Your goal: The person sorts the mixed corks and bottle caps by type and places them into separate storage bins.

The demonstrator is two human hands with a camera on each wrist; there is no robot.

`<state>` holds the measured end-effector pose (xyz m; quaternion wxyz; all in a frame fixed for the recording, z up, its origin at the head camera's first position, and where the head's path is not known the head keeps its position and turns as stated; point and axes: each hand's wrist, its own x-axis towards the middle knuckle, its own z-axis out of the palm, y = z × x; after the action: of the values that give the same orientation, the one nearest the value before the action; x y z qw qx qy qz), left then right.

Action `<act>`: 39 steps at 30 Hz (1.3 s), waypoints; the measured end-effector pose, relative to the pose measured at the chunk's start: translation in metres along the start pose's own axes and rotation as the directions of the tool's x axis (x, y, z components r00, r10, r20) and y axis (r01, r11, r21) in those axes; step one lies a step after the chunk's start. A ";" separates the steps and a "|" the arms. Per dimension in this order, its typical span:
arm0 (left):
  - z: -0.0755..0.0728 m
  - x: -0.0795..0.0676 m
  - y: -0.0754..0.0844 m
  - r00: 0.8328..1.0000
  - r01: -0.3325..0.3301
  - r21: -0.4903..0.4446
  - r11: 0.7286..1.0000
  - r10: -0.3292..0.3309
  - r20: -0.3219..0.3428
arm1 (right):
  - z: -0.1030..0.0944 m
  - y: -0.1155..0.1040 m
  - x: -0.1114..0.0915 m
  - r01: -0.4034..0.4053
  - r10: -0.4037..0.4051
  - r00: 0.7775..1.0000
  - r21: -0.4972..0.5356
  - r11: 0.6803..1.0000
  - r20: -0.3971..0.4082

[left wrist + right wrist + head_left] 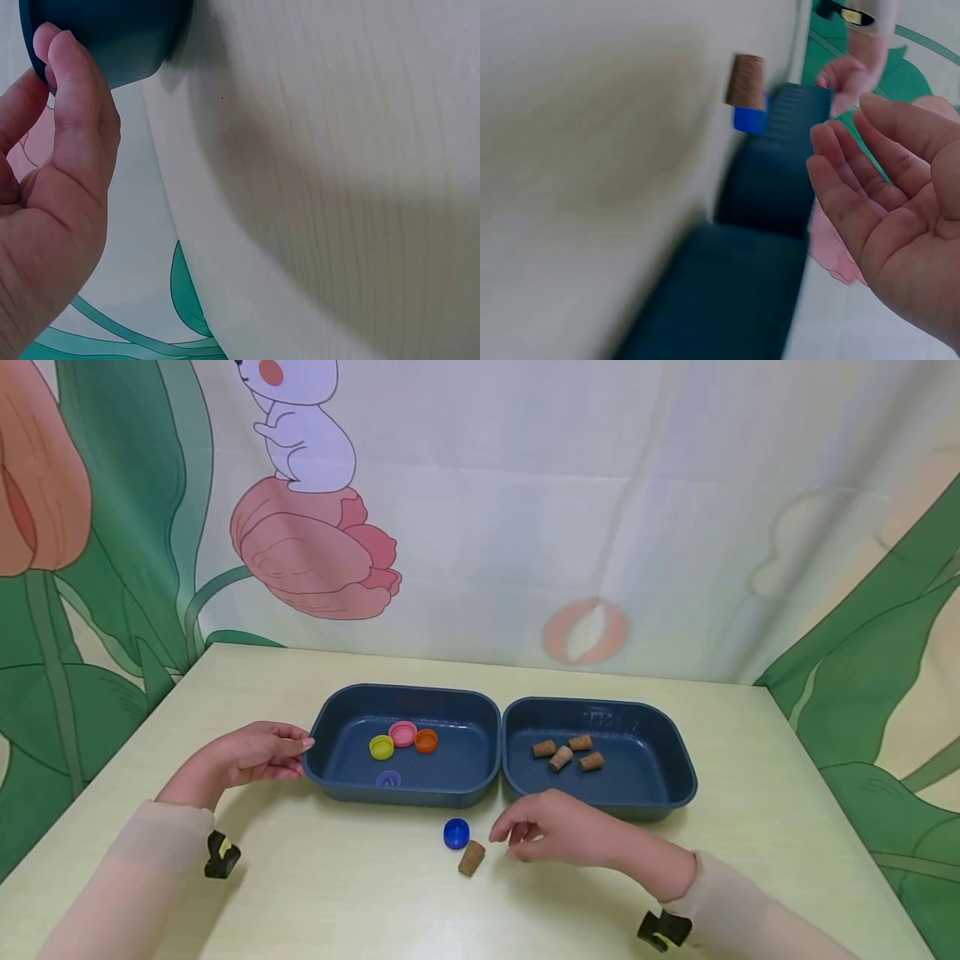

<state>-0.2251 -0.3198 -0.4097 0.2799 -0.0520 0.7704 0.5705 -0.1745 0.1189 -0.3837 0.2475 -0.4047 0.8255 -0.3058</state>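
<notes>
My left hand (262, 752) is at the left end of a dark blue tray (420, 796), pinching its rim. In the left wrist view, the fingertips (64, 45) lie against the tray's outer wall. Inside this tray are a pink cap (402, 733), an orange cap (426, 741), a yellow cap (381, 747) and a purple cap (387, 779). My right hand (566, 829) hovers with loosely bent fingers and holds nothing. Just left of it, a cork (472, 858) and a blue bottle cap (456, 833) lie on the table.
A second dark blue tray (637, 810) stands against the first one's right end, with several corks (560, 758) inside. Both are on a pale wooden table (360, 893). Behind the table hangs a printed curtain (480, 527) with flowers and a white animal.
</notes>
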 end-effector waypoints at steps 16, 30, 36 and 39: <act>0.002 -0.001 0.001 1.000 -0.005 -0.011 1.000 0.005 0.001 | 0.021 0.022 0.038 0.017 -0.011 0.999 -0.141 0.990 0.044; 0.002 -0.001 -0.001 1.000 -0.011 -0.015 1.000 0.011 0.003 | 0.025 0.017 0.051 0.052 -0.030 0.995 -0.240 0.969 0.094; 0.002 -0.001 -0.001 1.000 -0.015 -0.018 1.000 0.015 0.003 | 0.029 0.015 0.055 0.117 -0.097 0.992 -0.326 0.938 0.077; 0.001 -0.001 -0.001 1.000 -0.016 -0.019 1.000 0.016 0.002 | 0.029 0.015 0.055 0.154 -0.140 0.988 -0.358 0.921 0.067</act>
<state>-0.2234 -0.3192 -0.4102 0.2758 -0.0479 0.7649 0.5801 -0.1934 0.0718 -0.4229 0.1614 -0.5102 0.8299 -0.1580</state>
